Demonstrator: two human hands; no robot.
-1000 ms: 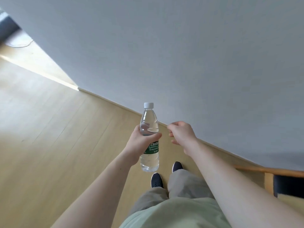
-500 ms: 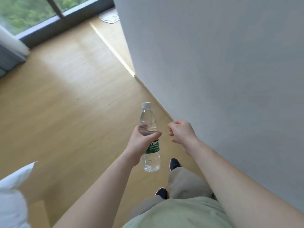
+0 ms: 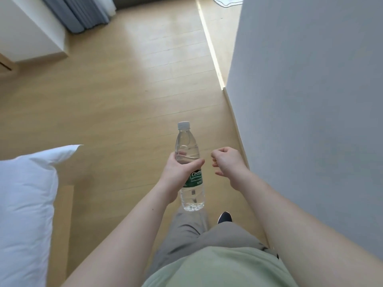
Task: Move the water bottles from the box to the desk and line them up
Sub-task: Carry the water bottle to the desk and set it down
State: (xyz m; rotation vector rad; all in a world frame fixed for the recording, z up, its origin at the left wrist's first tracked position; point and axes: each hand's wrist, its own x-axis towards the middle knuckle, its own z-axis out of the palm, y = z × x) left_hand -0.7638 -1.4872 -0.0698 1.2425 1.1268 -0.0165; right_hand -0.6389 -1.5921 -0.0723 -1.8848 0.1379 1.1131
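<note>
A clear water bottle (image 3: 189, 146) with a white cap and a green label stands upright in the air above the wooden floor. My left hand (image 3: 178, 171) grips it round the middle, thumb across the front. Just to the right of the bottle, and apart from it, my right hand (image 3: 227, 160) is held up with its fingers curled and nothing in them. Neither the box nor the desk is in view.
A grey-white wall (image 3: 310, 100) runs along the right side, close to my right arm. A white-sheeted bed (image 3: 27, 193) fills the lower left. White furniture (image 3: 31, 32) and a grey curtain (image 3: 83, 13) stand at the far left. Wooden floor (image 3: 134, 90) stretches ahead.
The view has swung left along the wall, bringing the bed, the curtain and open floor into sight. Both hands and the bottle keep the same pose in front of me.
</note>
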